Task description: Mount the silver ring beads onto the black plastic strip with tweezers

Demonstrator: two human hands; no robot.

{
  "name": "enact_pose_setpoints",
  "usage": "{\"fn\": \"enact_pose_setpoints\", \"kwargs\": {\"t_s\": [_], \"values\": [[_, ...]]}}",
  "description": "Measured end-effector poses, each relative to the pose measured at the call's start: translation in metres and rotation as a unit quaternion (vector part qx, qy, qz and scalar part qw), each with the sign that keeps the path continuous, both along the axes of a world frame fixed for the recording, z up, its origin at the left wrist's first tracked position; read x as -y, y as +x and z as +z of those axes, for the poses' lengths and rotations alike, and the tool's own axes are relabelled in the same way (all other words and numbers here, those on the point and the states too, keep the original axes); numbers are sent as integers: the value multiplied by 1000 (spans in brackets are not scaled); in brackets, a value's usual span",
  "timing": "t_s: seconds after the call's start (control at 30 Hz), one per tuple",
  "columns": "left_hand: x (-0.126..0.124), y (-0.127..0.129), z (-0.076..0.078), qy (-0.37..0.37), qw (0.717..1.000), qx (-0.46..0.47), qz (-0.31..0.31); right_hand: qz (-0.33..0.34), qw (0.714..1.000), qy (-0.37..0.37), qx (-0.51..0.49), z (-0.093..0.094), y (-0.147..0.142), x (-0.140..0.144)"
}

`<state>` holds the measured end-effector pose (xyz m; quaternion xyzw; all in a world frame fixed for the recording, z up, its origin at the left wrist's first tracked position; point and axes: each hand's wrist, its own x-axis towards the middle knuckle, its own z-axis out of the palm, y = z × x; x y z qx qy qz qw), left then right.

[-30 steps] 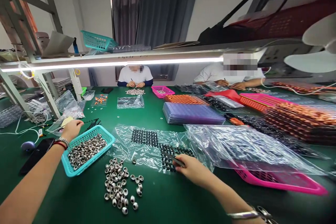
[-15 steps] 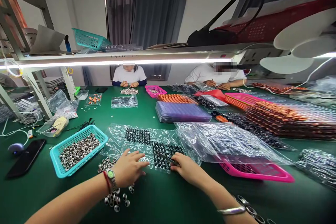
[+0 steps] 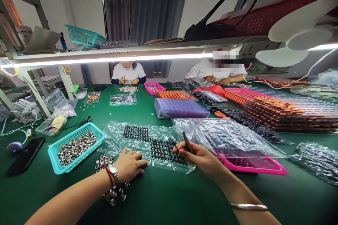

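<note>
Head view: I see both of my hands low at centre, working at a clear sheet [image 3: 137, 144] spread on the green table [image 3: 169, 200].
Left hand [image 3: 129, 167]: it lies open and flat, fingers spread, on the near edge of the sheet, gripping nothing.
Right hand [image 3: 202, 156]: closed in a pinch on dark tweezers [image 3: 187, 142], whose free end points up toward 12 o'clock; I cannot tell if the tips carry a part.
Black parts [image 3: 163, 149]: small pieces in grids on the sheet, just at 9 o'clock of my right hand.
Rings [image 3: 109, 179]: loose metal rings partly under my left wrist, at 7 o'clock of the left hand.
Teal basket [image 3: 76, 146]: more rings inside, at 10 o'clock of the left hand.
Pink basket [image 3: 253, 164]: at 3 o'clock of the right hand, a film bag [image 3: 224, 137] draped over it.
Risk, sheet: I judge the thin film could slide or crumple if my left palm eases, and the grids would scatter.
Risk, rings: my left forearm lies over them; a sweep could roll them across the table.
Risk, tweezers: the pinch looks light; a slip could drop them onto the grid and knock pieces loose.
Risk, bag: its edge lies close to my right knuckles and could snag.
</note>
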<state>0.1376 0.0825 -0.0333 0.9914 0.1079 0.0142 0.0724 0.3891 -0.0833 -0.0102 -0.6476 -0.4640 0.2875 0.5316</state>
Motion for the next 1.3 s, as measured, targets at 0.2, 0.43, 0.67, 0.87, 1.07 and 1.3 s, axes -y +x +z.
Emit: {"fn": "enact_pose_setpoints", "kwargs": {"t_s": [0.2, 0.43, 0.67, 0.87, 1.07, 1.3], "values": [[-1, -17, 19, -45, 998, 29, 31, 207, 970, -81, 100, -13, -79, 26], [11, -61, 21, -83, 994, 37, 66, 199, 935, -109, 272, -68, -159, 44], [25, -70, 4, -131, 988, 37, 76, 105, 992, -24, 63, -41, -155, 49], [27, -69, 3, -176, 976, 81, 103, -109, 984, -44, -137, -54, -161, 65], [59, -91, 18, -228, 952, 155, 135, -126, 949, -70, -280, -68, -179, 78], [120, -118, 7, -357, 888, 247, 153, -152, 980, -75, -102, -72, -195, 76]]}}
